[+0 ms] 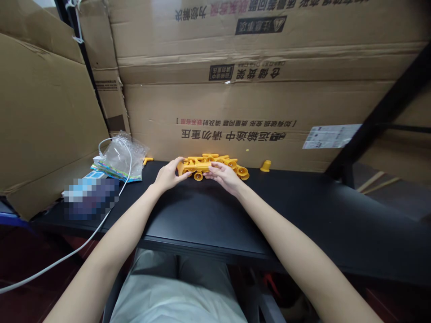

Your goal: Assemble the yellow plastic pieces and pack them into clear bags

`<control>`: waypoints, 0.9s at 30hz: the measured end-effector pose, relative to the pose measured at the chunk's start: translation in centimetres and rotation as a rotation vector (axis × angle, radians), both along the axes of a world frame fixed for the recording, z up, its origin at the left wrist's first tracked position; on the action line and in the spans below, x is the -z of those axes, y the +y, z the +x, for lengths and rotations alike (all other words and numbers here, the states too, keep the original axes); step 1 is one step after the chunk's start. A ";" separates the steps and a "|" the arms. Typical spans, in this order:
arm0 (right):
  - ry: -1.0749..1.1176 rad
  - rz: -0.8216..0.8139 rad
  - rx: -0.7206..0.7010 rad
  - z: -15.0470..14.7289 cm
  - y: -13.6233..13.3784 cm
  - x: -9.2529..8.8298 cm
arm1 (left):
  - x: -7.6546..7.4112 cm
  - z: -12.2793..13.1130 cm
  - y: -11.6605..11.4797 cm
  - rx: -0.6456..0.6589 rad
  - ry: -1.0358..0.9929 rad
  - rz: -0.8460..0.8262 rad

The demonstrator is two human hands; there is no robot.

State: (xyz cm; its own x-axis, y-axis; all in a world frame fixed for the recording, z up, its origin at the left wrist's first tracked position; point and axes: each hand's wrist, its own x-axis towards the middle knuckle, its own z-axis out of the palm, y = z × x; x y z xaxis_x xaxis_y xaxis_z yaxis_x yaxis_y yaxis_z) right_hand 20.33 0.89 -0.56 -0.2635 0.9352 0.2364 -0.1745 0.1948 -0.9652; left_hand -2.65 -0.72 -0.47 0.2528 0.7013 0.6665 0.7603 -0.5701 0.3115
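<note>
Yellow plastic piece [199, 166] in our grip

We seem to be handling it two-handed; the next move calls for an even hold. Our left hand [168, 175] and right hand [225, 176] converge from either side, fingers closed on its opposite ends, by the yellow pile [242, 171] on the black table [208, 220]

Brown printed cardboard panel [208, 101], twelve o'clock. Plain brown cardboard sheet [40, 85], ten. Slanted black post [406, 81], two. Flat black tabletop [319, 211], centre to four. Dark-red floor [16, 260], eight.
</note>
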 end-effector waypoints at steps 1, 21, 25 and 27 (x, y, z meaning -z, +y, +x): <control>0.051 -0.009 0.006 0.2 0.2 -0.1 | -0.1 0.0 -0.1 -0.002 -0.013 -0.008; -0.721 0.750 0.822 3.9 3.3 2.8 | 1.0 -0.3 0.7 -0.036 0.078 -0.094; -0.902 0.748 0.765 3.7 3.5 3.1 | 1.1 -0.3 0.8 -0.033 0.094 -0.104; -0.995 0.717 0.771 3.7 3.4 3.2 | 1.2 -0.3 0.9 -0.026 0.099 -0.102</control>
